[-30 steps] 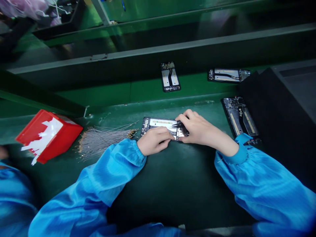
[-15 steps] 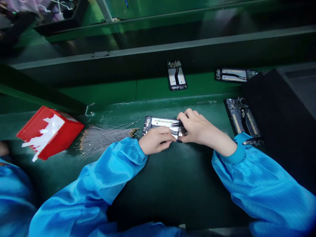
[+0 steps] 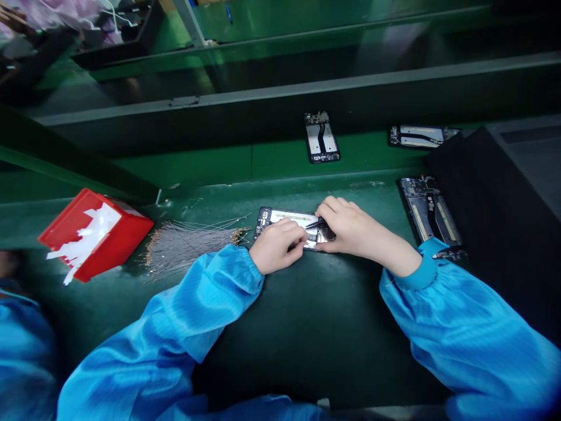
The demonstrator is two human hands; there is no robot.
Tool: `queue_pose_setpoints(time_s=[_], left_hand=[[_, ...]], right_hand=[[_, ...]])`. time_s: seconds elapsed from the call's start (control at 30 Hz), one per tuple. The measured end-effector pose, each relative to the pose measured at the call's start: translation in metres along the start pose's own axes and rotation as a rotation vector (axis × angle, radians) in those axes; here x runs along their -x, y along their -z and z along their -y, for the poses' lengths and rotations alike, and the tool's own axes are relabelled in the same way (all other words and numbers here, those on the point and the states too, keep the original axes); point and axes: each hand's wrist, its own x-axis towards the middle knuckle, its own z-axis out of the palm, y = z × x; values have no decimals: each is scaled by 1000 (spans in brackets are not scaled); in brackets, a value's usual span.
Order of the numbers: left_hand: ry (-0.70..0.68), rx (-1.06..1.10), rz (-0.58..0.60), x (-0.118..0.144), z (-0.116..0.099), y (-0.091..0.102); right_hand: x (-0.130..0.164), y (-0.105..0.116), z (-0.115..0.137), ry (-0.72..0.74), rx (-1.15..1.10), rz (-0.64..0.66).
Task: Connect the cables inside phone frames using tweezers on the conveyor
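Observation:
An opened smartphone [image 3: 291,214] lies on its back on the green bench, longways left to right, with its bare inner parts facing up. My left hand [image 3: 279,244] rests over its near side, fingers curled and pressed together; what they pinch, if anything, is hidden. My right hand [image 3: 350,227] is at the phone's right end, closed around dark tweezers [image 3: 314,224] whose tips point left over the phone. Its thumb touches the phone's near right corner. The right hand covers much of the phone's right end.
Left of the phone lies a bundle of thin wire cables [image 3: 188,248]. A red bin [image 3: 109,234] with torn white paper stands farther left, near another person's blue sleeve [image 3: 24,351]. More opened phones lie behind [image 3: 323,140] and to the right [image 3: 432,210], beside a black panel [image 3: 495,222].
My left hand has drawn back slightly to the left, away from my right fingers. The right hand stays at the phone with the tweezers. The whole view has shifted a little.

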Motion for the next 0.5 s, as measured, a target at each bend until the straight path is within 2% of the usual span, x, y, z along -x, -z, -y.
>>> queue_pose_setpoints(time_s=[0.33,0.5], left_hand=[[-5,65,-31,-1,2,1],[-23,85,-66,0,3,1]], right_hand=[[-8,5,6,1,147,40],[-11,9,13,-49,124,102]])
